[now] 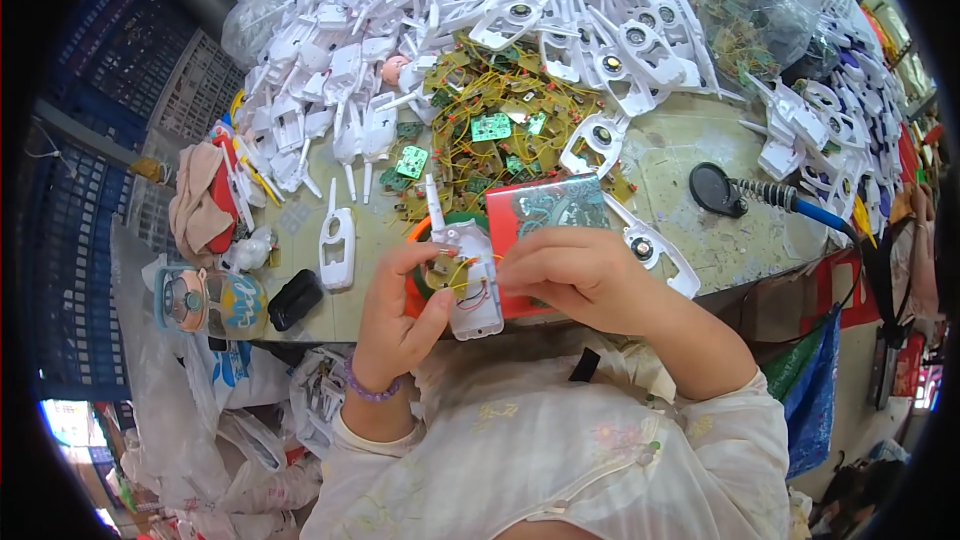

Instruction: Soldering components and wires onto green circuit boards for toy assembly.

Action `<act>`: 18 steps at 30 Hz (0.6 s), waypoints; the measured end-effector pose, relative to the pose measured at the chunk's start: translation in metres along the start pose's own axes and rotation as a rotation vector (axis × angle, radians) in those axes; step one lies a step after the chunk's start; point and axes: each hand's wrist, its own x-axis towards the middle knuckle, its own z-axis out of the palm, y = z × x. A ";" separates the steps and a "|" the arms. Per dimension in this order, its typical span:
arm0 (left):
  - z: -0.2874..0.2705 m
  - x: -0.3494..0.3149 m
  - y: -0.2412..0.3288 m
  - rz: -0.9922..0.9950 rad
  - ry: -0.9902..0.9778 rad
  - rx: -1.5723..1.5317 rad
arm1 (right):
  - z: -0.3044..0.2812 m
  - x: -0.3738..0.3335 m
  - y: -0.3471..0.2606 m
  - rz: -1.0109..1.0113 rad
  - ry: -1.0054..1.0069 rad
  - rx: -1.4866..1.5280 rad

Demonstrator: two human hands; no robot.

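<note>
My left hand (400, 315), a purple bead bracelet on its wrist, grips the left side of a white plastic walkie-talkie casing (478, 318) with a stubby antenna. The casing's inside faces up. A small circuit board (452, 275) with yellow and red wires sits at its left edge, by my left fingertips. From the right, my right hand (575, 275) pinches at a yellow wire (486, 259); its fingertips are partly hidden. Under the casing, on the near table edge, are an orange-rimmed round container (417, 232) and a red box (500, 210) with a clear bag of dark wires.
A pile of circuit boards (490, 130) lies ahead, with heaped white casings (340, 70) behind. At right, a soldering iron (800, 206) rests in its coiled holder beside a round black dish (712, 188). At left stand a bottle (235, 305) and a black case (295, 300).
</note>
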 end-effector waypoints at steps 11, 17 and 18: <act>0.018 0.021 0.033 0.341 0.056 0.614 | 0.029 -0.007 -0.011 -0.308 0.241 -0.288; 0.030 0.017 0.024 0.169 0.186 0.394 | -0.017 -0.064 -0.003 0.267 0.479 -0.653; 0.031 0.019 0.026 0.204 0.164 0.388 | -0.029 -0.079 0.002 0.461 0.494 -0.759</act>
